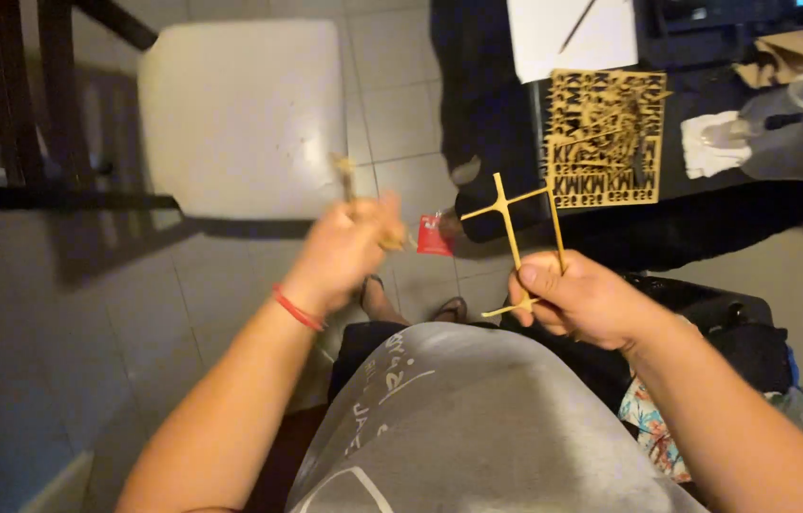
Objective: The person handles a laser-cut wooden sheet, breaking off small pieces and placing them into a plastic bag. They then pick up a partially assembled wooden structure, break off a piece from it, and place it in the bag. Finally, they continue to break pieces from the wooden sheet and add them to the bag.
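Right hand (592, 302) has its fingers clamped on a thin wooden frame (521, 239); left hand (349, 249), blurred, pinches a small piece (344, 171). Hard squeezing could snap the frame.

Pale tiled floor (401, 123) under dim warm light; a white square stool (240, 114) stands beside dark wooden railings (12, 104), with a black table (706, 180) at the upper right

Left hand (349, 252) left of right hand (584, 302); stool (240, 114) beyond the left; cut-out sheet (606, 138) on table edge (696, 185) beyond the right.
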